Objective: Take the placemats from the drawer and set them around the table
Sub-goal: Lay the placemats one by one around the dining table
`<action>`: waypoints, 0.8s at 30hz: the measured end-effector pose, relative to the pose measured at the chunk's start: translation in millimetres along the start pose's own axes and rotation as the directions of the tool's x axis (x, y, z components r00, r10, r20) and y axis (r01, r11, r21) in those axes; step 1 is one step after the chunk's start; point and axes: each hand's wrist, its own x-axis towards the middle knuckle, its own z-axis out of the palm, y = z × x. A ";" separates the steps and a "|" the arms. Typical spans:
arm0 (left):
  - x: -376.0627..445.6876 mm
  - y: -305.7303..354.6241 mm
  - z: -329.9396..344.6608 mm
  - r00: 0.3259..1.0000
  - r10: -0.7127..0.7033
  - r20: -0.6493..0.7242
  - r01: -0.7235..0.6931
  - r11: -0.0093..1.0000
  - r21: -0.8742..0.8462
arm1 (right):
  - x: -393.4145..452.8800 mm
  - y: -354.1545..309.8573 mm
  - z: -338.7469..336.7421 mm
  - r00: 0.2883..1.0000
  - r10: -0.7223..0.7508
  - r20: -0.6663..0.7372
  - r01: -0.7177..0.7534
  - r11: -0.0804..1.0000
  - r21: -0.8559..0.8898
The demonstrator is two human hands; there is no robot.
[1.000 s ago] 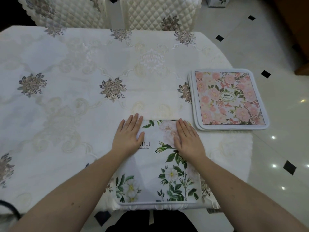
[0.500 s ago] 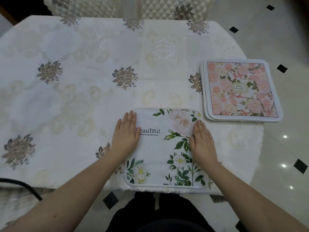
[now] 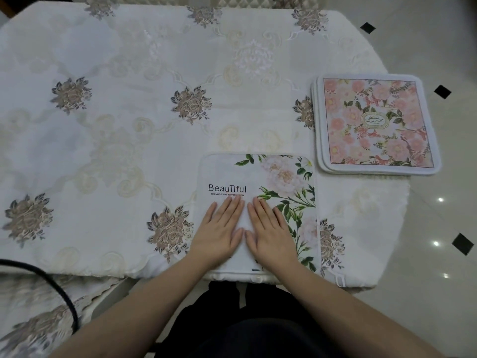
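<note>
A white placemat (image 3: 278, 174) printed with green leaves, pale roses and the word "BeauTiful" lies flat at the near edge of the table (image 3: 129, 156). My left hand (image 3: 219, 231) and my right hand (image 3: 271, 231) rest side by side, palms down, on its middle, with the fingers close together and flat. Nothing is gripped. A stack of placemats (image 3: 376, 125) with a pink flower print lies to the right, partly over the table's right edge. The drawer is out of view.
A white embroidered tablecloth covers the table. Quilted chair backs (image 3: 232, 0) stand at the far side. A black cable (image 3: 51, 285) curves over a covered seat at the lower left. Glossy tiled floor (image 3: 438, 228) lies to the right.
Both hands slid from the placemat's left and right edges to its middle and now touch side by side. The view shifted so the table sits lower and further left.
</note>
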 end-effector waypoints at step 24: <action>-27.9 -57.0 -51.9 0.971 -0.137 0.196 0.102 0.978 0.183 | -54.3 87.2 -31.8 0.973 0.223 0.059 -0.222 0.975 -0.024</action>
